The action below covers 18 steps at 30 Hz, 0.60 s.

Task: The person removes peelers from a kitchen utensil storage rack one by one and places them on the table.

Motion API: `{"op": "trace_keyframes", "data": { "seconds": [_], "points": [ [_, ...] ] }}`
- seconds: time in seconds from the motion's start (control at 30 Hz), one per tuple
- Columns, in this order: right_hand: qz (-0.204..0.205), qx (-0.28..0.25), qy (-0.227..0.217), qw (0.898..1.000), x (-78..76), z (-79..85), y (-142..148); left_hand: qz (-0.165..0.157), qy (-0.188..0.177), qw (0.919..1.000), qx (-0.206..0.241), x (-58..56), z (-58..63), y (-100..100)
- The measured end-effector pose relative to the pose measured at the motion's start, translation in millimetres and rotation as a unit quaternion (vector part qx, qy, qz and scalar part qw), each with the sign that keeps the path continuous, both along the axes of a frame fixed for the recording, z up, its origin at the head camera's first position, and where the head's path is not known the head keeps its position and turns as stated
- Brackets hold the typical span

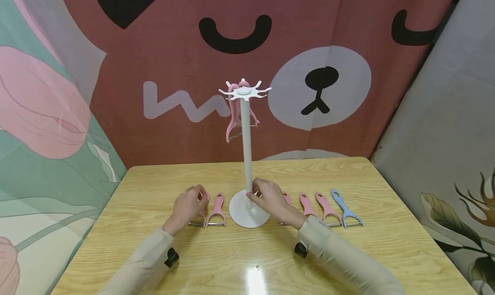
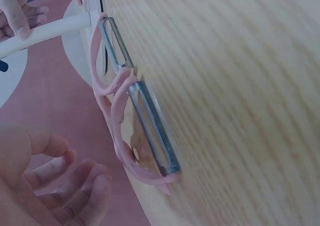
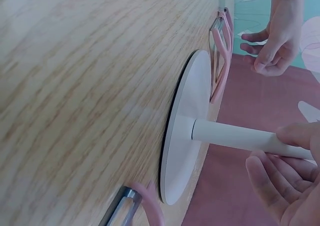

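A white stand [image 1: 246, 149] with a round base and a ring of hooks on top stands upright on the table. My right hand [image 1: 272, 198] holds its pole low down, thumb and fingers around it in the right wrist view. Two pink peelers [image 1: 233, 118] hang from hooks at the back. Left of the base lie two more pink peelers, an inner one [image 1: 218, 202] and an outer one [image 2: 142, 175]. Just above the outer one hovers my left hand [image 1: 188, 207], its fingers loosely bent, apart from it and holding nothing in the left wrist view.
Right of the stand lie several pink peelers [image 1: 324, 204], one partly hidden by the right hand, and a blue peeler [image 1: 342, 204] at the row's end. The wooden table [image 1: 216, 260] backs onto a printed curtain [image 1: 185, 140].
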State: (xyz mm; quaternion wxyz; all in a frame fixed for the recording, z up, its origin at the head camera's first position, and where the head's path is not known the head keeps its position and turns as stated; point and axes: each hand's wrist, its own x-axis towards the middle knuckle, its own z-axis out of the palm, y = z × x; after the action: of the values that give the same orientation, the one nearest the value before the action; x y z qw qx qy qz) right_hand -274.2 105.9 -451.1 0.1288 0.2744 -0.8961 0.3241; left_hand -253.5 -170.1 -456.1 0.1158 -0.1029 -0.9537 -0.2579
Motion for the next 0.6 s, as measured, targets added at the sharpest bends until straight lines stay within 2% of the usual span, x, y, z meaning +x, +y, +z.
{"op": "trace_keyframes", "data": {
  "seconds": [0.37,0.6],
  "points": [
    [-0.001,-0.001,-0.007,1.0,-1.2,0.7,0.5,-0.006,-0.001,0.9999,0.009,-3.1,2.7,5.8],
    [0.001,0.006,-0.011,1.0,-1.6,1.4,1.0,-0.011,0.013,0.9998,0.013,-4.5,2.3,8.3]
  ]
}}
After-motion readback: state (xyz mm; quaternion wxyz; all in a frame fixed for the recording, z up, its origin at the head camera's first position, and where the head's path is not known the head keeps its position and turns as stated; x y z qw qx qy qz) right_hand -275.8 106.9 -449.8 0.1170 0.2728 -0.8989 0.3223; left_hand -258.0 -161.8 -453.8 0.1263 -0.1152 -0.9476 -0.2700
